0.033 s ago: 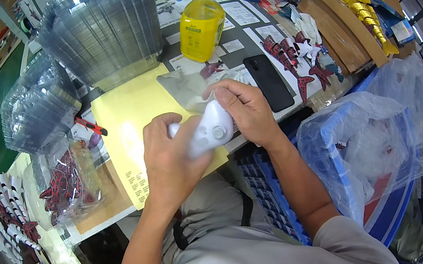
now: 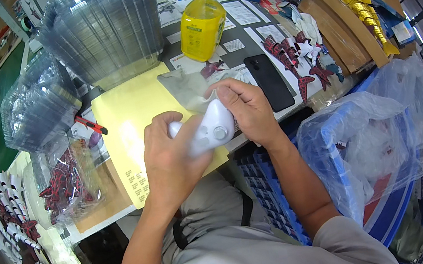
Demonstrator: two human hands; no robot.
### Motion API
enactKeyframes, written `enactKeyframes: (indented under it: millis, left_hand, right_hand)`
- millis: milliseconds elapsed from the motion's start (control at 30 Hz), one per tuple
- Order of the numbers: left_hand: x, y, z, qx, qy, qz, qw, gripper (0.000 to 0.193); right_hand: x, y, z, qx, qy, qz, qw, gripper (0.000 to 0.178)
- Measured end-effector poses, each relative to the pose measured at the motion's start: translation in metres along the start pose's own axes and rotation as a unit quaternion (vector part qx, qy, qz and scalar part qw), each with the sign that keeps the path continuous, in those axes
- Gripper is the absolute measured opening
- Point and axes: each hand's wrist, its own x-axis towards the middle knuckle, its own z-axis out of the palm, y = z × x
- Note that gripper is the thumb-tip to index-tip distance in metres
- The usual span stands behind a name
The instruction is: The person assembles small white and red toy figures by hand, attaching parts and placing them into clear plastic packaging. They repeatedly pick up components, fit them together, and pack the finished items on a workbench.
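A white gamepad-style remote control [image 2: 213, 130] with a round thumbstick is held above the table's front edge. My left hand [image 2: 169, 150] is closed round its left grip, the thumb smeared by motion across its face. My right hand [image 2: 248, 108] grips the other end, thumb on top. A grey cloth [image 2: 184, 87] reaches from the yellow sheet [image 2: 125, 122] to the fingers of my right hand; whether they pinch its edge I cannot tell. To the right of that hand lies a black phone [image 2: 269, 82].
Stacked clear plastic trays [image 2: 100, 32] stand at the back left, near a red cutter knife [image 2: 91, 125]. Behind the cloth is a yellow liquid bottle [image 2: 201, 26]. Red-and-black jointed fish [image 2: 289, 59] lie right of the phone. A blue crate [image 2: 335, 161] with plastic film stands at right.
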Motion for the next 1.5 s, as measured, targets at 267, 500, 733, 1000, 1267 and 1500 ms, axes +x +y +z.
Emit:
enactKeyframes:
  millis: [267,500,733,1000,1267,1500]
  left_hand:
    - [-0.013,-0.008,0.007,-0.053,0.048,-0.025,0.997,0.063]
    - [-0.030,-0.002,-0.033,-0.179,0.012,-0.160,0.971,0.057]
    - [-0.057,-0.015,-0.206,-0.119,0.216,-0.210,0.946,0.041]
    - [0.015,-0.105,-0.231,0.057,-0.071,-0.249,0.964,0.062]
    - [-0.024,-0.126,-0.197,0.308,0.031,0.036,0.950,0.036]
    - [-0.072,-0.128,-0.235,0.233,0.135,0.009,0.963,0.029]
  right_hand:
    - [0.025,-0.007,-0.005,-0.009,0.111,0.111,0.987,0.033]
    - [0.055,-0.022,-0.011,-0.104,0.130,-0.176,0.970,0.027]
    - [0.006,-0.008,0.003,-0.468,0.114,-0.125,0.867,0.024]
    - [0.010,-0.044,0.093,-0.148,-0.041,-0.146,0.977,0.022]
    - [0.038,-0.026,0.199,-0.028,-0.146,0.032,0.988,0.041]
    - [0.060,-0.013,0.244,-0.055,-0.194,0.070,0.977,0.066]
